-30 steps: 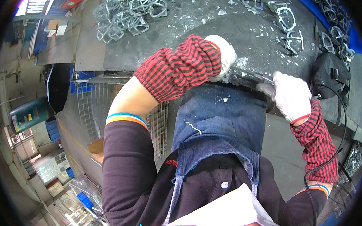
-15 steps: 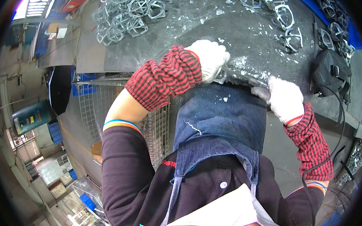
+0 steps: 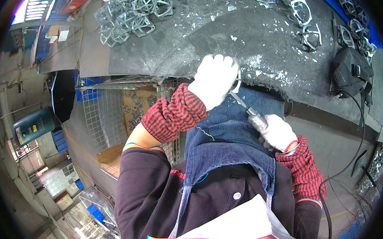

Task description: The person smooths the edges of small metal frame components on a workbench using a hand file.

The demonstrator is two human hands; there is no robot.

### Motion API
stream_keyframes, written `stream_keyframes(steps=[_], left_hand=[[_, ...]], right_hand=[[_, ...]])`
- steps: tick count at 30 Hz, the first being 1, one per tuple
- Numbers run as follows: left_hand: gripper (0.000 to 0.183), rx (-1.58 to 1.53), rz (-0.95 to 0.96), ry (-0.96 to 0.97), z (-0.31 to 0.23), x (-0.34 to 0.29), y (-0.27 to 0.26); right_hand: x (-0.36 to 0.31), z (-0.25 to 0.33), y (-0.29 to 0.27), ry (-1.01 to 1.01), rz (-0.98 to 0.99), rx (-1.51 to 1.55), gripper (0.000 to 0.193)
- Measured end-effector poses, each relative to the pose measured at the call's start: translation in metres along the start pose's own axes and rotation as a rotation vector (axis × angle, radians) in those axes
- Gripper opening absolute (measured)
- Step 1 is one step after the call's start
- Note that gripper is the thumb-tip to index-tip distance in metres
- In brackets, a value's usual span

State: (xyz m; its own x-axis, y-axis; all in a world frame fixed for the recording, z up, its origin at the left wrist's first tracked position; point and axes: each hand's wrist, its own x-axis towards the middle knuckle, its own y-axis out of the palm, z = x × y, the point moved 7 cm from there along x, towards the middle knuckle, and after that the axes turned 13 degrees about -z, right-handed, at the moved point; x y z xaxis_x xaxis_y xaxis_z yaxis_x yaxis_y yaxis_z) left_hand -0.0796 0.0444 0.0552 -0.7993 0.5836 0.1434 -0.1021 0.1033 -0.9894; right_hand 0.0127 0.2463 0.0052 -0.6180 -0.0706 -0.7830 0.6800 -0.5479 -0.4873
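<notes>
My left hand, in a white knit glove, is closed round a metal frame piece at the table's near edge. Only a curved bit of that piece shows beside the fingers; the rest is hidden. My right hand, gloved too, grips the grey handle of a file above my denim apron. The file's narrow metal blade slants up to the left, its tip close to the frame piece. Whether the two touch I cannot tell.
Silvery metal frames lie heaped on the dark tabletop at the far left. Several more frames sit far right, near a black bag with a cable. Pale flakes are scattered about. A wire cage stands left below the table.
My right hand has come down and toward me, bringing the file over the apron. My left hand has shifted slightly nearer and turned, with the frame piece still in it.
</notes>
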Motion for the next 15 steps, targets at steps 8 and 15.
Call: stream_keyframes(steps=[8,15], left_hand=[[0.046,-0.031,-0.017,-0.129,-0.003,-0.006,0.003],[0.048,-0.059,0.028,-0.182,-0.001,-0.009,0.010]], right_hand=[[-0.023,0.012,-0.021,-0.321,-0.548,-0.289,0.063],[-0.021,0.020,-0.010,-0.449,-0.621,-0.303,0.058]])
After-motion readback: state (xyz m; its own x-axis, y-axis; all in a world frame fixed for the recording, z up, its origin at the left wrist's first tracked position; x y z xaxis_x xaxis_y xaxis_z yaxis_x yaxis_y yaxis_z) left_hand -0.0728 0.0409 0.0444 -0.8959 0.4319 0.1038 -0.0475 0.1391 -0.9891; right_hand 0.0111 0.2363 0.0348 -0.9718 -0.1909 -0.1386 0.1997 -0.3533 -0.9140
